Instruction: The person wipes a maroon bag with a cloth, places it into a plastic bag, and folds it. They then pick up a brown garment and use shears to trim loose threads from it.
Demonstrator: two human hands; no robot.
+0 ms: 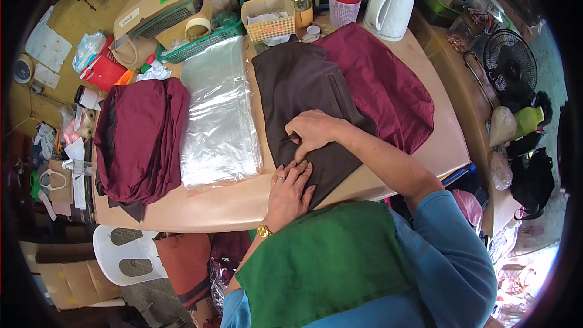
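A dark brown cloth piece (297, 76), with a long slit like a pocket opening, lies spread on the table in front of me. My right hand (314, 130) is closed over it around a small black tool (291, 138), whose kind I cannot tell because the fingers cover most of it. Just below, my left hand (290, 188) rests on the same cloth with its fingers laid out, fingertips close to the right hand. A gold-coloured band circles the left wrist. Maroon cloth (382, 85) lies beside the brown piece, partly under its right edge.
A stack of clear plastic bags (218, 115) lies left of the brown cloth, then a folded maroon pile (143, 140). Along the back stand a green basket (206, 42), a small box (267, 18), a jar (299, 3) and a white kettle (390, 9). A white chair (130, 255) is below.
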